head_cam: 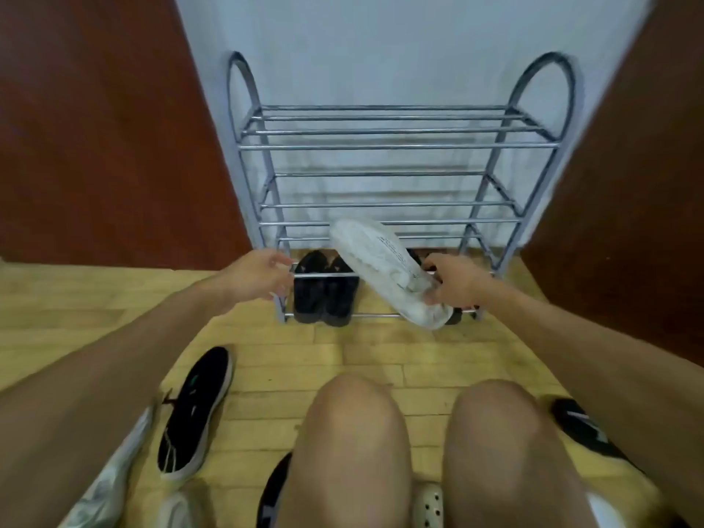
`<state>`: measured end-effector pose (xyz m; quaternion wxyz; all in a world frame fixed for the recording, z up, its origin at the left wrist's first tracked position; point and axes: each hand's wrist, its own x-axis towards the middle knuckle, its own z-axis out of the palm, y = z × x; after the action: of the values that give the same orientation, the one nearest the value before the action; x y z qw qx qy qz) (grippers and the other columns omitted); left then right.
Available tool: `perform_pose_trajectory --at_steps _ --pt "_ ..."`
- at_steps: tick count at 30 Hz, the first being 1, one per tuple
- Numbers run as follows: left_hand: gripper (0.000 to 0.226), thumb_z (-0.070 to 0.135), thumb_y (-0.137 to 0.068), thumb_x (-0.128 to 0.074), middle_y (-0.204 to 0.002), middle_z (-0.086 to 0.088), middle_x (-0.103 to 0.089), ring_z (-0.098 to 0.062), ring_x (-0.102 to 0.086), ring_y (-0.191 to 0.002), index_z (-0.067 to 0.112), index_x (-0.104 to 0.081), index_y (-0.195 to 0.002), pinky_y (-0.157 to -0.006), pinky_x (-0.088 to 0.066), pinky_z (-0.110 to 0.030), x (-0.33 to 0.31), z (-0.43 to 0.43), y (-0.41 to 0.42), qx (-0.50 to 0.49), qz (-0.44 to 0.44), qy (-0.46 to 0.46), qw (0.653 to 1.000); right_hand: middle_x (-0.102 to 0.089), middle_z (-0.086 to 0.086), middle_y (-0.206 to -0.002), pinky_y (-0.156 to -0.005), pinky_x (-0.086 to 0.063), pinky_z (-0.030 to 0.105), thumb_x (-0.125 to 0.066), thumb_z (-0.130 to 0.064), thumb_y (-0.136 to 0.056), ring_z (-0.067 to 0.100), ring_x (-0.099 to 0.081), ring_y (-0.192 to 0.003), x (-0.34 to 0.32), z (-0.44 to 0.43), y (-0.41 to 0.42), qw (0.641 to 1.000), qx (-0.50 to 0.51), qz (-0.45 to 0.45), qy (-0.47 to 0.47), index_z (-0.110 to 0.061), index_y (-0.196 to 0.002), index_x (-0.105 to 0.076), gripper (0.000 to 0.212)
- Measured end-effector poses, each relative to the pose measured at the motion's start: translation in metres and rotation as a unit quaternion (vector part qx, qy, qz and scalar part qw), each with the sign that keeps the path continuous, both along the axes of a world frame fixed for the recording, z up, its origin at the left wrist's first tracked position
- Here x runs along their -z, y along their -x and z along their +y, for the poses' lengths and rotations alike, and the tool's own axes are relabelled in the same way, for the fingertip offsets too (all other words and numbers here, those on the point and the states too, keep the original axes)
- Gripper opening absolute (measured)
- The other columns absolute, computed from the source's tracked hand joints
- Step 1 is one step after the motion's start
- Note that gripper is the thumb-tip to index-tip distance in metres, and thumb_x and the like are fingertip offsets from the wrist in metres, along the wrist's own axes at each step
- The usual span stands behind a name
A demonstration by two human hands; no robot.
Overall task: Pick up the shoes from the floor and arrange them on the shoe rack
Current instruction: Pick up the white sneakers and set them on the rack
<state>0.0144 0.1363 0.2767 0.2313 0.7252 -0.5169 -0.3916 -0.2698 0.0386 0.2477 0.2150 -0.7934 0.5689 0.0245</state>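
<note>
At the lower left of the frame a black sneaker lies on the wooden floor beside my left forearm, not yet picked up, and a pale shoe shows under that arm. My left hand reaches to the left front corner of the shoe rack; its fingers are curled loosely by the upright post, and I cannot tell whether this grip closes on the post or merely rests there. Right of it, a black pair of shoes already sits on the lowest tier. Further right, my right hand is clenched on the heel end of a white sneaker, which is tilted, toe toward the upper left, over the lowest tier; a dark shoe seems to lie beneath it, mostly hidden. At the lower right edge another black shoe waits on the floor.

I judge I am mid-placement of the white sneaker. Next it needs levelling and settling on the bars beside the black pair, without knocking them, before I let go
</note>
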Motion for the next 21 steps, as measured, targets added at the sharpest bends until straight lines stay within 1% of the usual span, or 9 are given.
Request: perform_pose_trajectory --at_steps 2,4,8,12,14,15,18,20,21 --pt "0.037 0.013 -0.092 -0.053 -0.099 -0.008 -0.065 -0.024 -0.063 -0.088 0.007 -0.05 -0.128 -0.083 -0.051 -0.036 -0.002 0.032 -0.041 -0.045 -0.004 -0.005 0.999 -0.062 0.009 -0.122 -0.081 -0.047 0.034 -0.068 -0.022 -0.079 0.028 -0.058 -0.108 -0.019 0.006 -0.049 0.997 -0.065 0.032 0.024 -0.012 -0.128 -0.051 0.052" --pt "0.036 0.012 -0.092 -0.052 -0.102 -0.009 -0.065 -0.024 -0.064 -0.089 0.007 -0.052 -0.127 -0.083 -0.052 -0.036 0.003 0.067 -0.077 -0.085 -0.006 -0.026 0.996 -0.061 0.01 -0.124 -0.084 -0.044 0.033 -0.067 -0.022 -0.08 0.029 -0.057 -0.112 -0.03 0.017 -0.099 0.988 -0.13 0.063 0.06 -0.011 -0.128 -0.05 0.052" --pt "0.027 0.013 -0.092 -0.052 -0.106 -0.011 -0.063 -0.023 -0.061 -0.087 0.01 -0.053 -0.119 -0.071 -0.049 -0.026 0.033 0.143 -0.134 -0.159 -0.016 -0.067 0.985 -0.062 0.01 -0.119 -0.081 -0.047 0.034 -0.064 -0.027 -0.082 0.03 -0.059 -0.108 -0.028 0.054 -0.184 0.957 -0.239 0.122 0.107 -0.01 -0.123 -0.051 0.046" --pt "0.014 0.006 -0.088 -0.058 -0.085 -0.009 -0.059 -0.019 -0.062 -0.071 0.002 -0.061 -0.102 -0.065 -0.052 -0.024 0.092 0.217 -0.172 -0.211 -0.02 -0.127 0.969 -0.063 0.011 -0.099 -0.063 -0.044 0.03 -0.066 -0.019 -0.082 0.026 -0.055 -0.08 0.007 0.1 -0.236 0.945 -0.284 0.146 0.064 -0.005 -0.112 -0.056 0.035" --pt "0.006 -0.001 -0.088 -0.057 -0.075 -0.007 -0.055 -0.008 -0.061 -0.052 0.004 -0.061 -0.088 -0.051 -0.048 -0.016 0.123 0.252 -0.178 -0.253 0.001 -0.142 0.957 -0.06 0.009 -0.096 -0.065 -0.043 0.031 -0.068 -0.02 -0.082 0.026 -0.054 -0.08 0.03 0.123 -0.252 0.945 -0.288 0.148 0.037 -0.007 -0.101 -0.056 0.026" --pt "0.008 0.0 -0.089 -0.057 -0.072 -0.006 -0.054 -0.007 -0.059 -0.051 0.006 -0.061 -0.087 -0.053 -0.047 -0.017 0.141 0.266 -0.178 -0.27 0.007 -0.157 0.95 -0.056 0.007 -0.093 -0.066 -0.043 0.031 -0.068 -0.022 -0.082 0.026 -0.054 -0.082 0.041 0.134 -0.257 0.946 -0.287 0.147 0.02 -0.01 -0.092 -0.053 0.022" --pt "0.031 0.004 -0.094 -0.051 -0.069 -0.001 -0.063 -0.015 -0.063 -0.069 0.018 -0.072 -0.074 -0.066 -0.046 -0.02 0.185 0.297 -0.175 -0.311 0.037 -0.215 0.925 -0.051 0.002 -0.084 -0.056 -0.038 0.026 -0.068 -0.026 -0.082 0.025 -0.054 -0.083 0.075 0.157 -0.271 0.952 -0.271 0.137 -0.033 -0.015 -0.085 -0.045 0.026" --pt "0.023 0.011 -0.094 -0.05 -0.103 -0.007 -0.068 -0.022 -0.063 -0.104 0.013 -0.072 -0.1 -0.086 -0.045 -0.025 0.204 0.305 -0.175 -0.293 -0.001 -0.266 0.919 -0.059 0.005 -0.092 -0.051 -0.036 0.026 -0.068 -0.028 -0.081 0.023 -0.055 -0.081 0.098 0.164 -0.279 0.957 -0.254 0.12 -0.066 -0.015 -0.087 -0.05 0.024" --pt "0.028 0.013 -0.093 -0.05 -0.12 -0.011 -0.064 -0.026 -0.057 -0.117 0.009 -0.066 -0.115 -0.094 -0.043 -0.027 0.213 0.305 -0.177 -0.302 -0.026 -0.273 0.913 -0.061 0.006 -0.095 -0.05 -0.036 0.026 -0.068 -0.029 -0.08 0.022 -0.056 -0.08 0.109 0.166 -0.283 0.959 -0.248 0.111 -0.078 -0.014 -0.088 -0.053 0.023"
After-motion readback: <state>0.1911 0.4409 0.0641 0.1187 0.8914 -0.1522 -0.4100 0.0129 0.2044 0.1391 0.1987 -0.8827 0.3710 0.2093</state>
